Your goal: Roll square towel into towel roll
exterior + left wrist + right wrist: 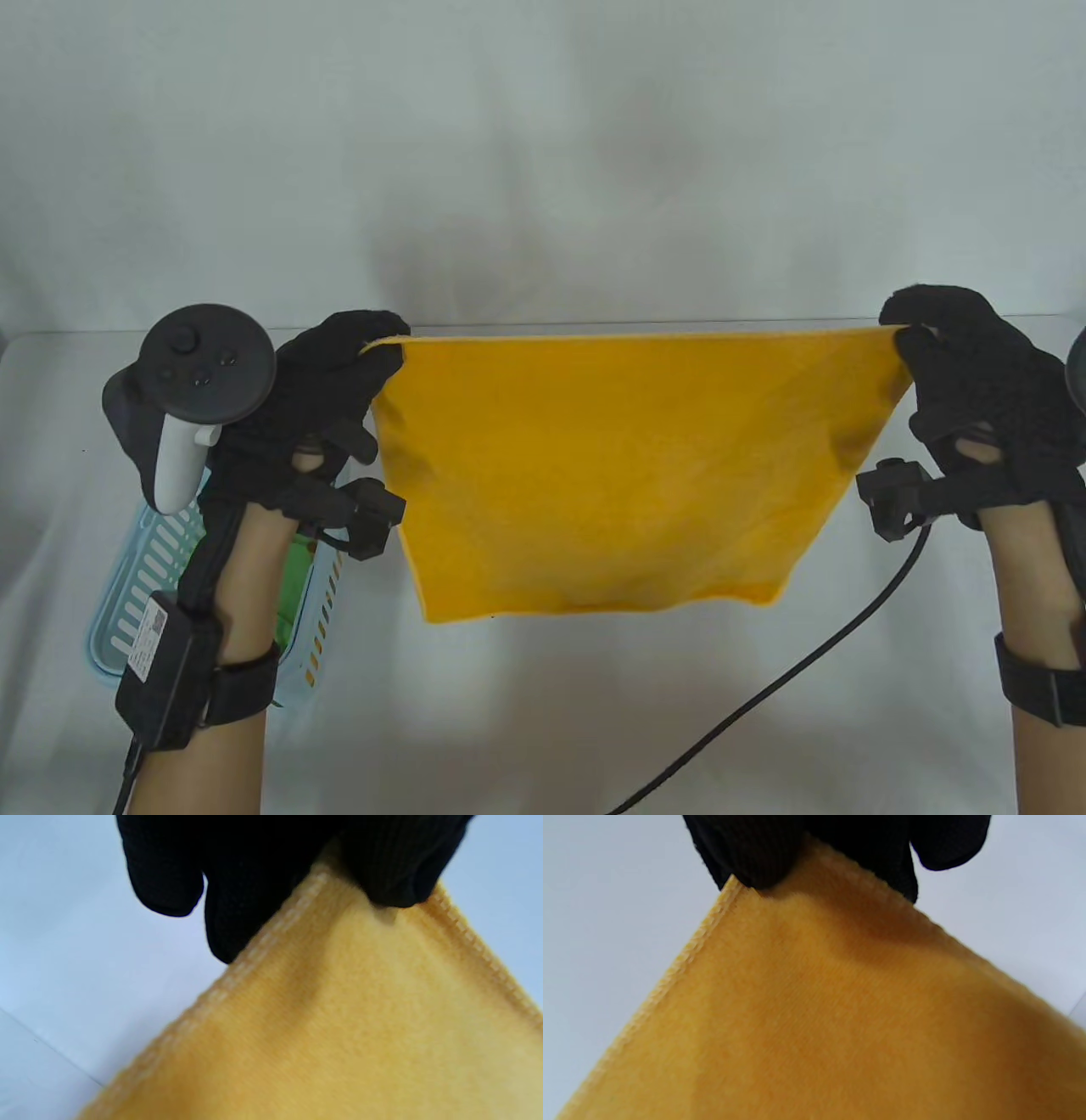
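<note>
A yellow square towel (619, 467) hangs spread out above the white table, held up by its two top corners. My left hand (361, 356) pinches the top left corner; the left wrist view shows the gloved fingers (254, 878) gripping the stitched corner of the towel (360, 1018). My right hand (920, 335) pinches the top right corner; the right wrist view shows its fingers (763, 853) on the corner of the towel (818, 1018). The top edge is stretched straight between the hands. The lower edge hangs loose above the table.
A light blue slotted basket (161, 543) stands at the left, partly behind my left forearm, with something green inside. A black cable (764, 688) runs from the right wrist across the table to the front edge. A white wall rises behind the table.
</note>
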Demonstrator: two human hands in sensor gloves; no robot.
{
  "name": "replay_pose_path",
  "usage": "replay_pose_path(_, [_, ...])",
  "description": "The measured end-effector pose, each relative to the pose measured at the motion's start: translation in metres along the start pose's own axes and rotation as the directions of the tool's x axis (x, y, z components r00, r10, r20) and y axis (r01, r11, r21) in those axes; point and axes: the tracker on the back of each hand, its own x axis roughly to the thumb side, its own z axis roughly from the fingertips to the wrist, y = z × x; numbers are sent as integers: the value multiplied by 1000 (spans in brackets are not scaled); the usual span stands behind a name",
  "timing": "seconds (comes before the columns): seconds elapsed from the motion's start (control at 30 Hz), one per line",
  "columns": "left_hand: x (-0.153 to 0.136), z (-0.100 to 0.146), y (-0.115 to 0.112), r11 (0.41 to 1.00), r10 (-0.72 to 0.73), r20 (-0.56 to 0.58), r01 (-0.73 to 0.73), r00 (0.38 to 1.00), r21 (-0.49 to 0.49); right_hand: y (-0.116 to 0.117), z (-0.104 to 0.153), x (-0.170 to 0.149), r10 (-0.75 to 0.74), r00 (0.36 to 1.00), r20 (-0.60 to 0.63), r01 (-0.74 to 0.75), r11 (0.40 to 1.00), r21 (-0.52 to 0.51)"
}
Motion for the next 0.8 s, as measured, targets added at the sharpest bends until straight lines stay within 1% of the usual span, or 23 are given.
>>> replay_pose_path(0.07, [-6, -18, -12, 1000, -3, -52, 2, 999, -20, 16, -15, -5, 55, 998, -42, -55, 998, -15])
replay_pose_path(0.13, [-19, -38, -31, 999, -20, -128, 14, 992, -49, 42, -35, -19, 138, 985, -100, -140, 990, -11])
replay_pose_path(0.23, [-36, -57, -56, 995, -76, -205, 60, 976, -85, 74, -54, -41, 222, 962, -160, -225, 974, -2])
replay_pose_path(0.3, [-42, -68, -63, 992, -98, -232, 77, 968, -101, 88, -63, -50, 231, 956, -181, -237, 971, -14])
replay_pose_path(0.37, [-39, -76, -58, 994, -85, -234, 68, 969, -82, 90, -70, -48, 196, 958, -211, -208, 977, -36])
replay_pose_path(0.43, [-31, -79, -46, 998, -42, -211, 33, 977, -44, 84, -75, -38, 94, 972, -215, -114, 990, -80])
replay_pose_path(0.5, [-19, -79, -31, 1000, -7, -168, 5, 986, -11, 72, -77, -25, 2, 982, -189, -26, 992, -127])
replay_pose_path(0.57, [-12, -77, -22, 1000, -3, -130, 2, 991, -7, 61, -76, -16, -23, 989, -148, 0, 989, -150])
replay_pose_path(0.6, [-11, -75, -22, 1000, -11, -125, 10, 992, -9, 58, -75, -14, -18, 990, -139, -3, 989, -151])
replay_pose_path(0.63, [-11, -72, -24, 1000, -26, -122, 23, 992, -20, 56, -73, -15, -7, 991, -137, -13, 989, -144])
replay_pose_path(0.7, [-16, -66, -38, 995, -83, -136, 75, 987, -62, 59, -69, -25, 64, 985, -161, -80, 992, -97])
replay_pose_path(0.73, [-21, -63, -47, 991, -115, -144, 104, 983, -87, 62, -66, -33, 114, 977, -178, -126, 990, -58])
replay_pose_path(0.8, [-28, -59, -61, 985, -149, -155, 133, 977, -109, 67, -61, -47, 141, 972, -190, -152, 987, -43])
